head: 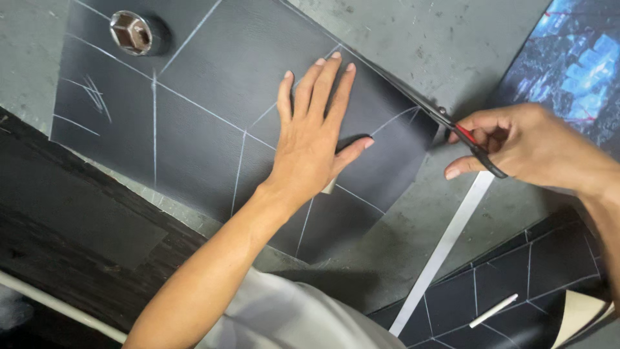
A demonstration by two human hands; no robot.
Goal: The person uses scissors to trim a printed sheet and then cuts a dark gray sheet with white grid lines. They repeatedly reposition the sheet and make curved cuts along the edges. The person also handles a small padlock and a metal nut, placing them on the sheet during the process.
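The left hand [309, 139] lies flat, fingers wide, on the dark sheet [213, 123] in the middle of the grey surface [413, 39]. The right hand [516, 145], fingers holding scissors [445, 123], is at the sheet's right edge.

Dark grey sheet of leather-like material [213, 110]: matt, finely grained, marked with thin white chalk lines. Grey concrete-looking surface [413, 39]: rough, speckled, dull. Scissors with steel blades [420, 106]: smooth, faintly shiny, black and red plastic handles. Hexagonal metal socket [131, 32]: polished, glossy. White chalk stick [493, 311]: matt. Flat pale strip [445, 245]: smooth, material unclear. Dark wood-grain board [71, 239]: dull.
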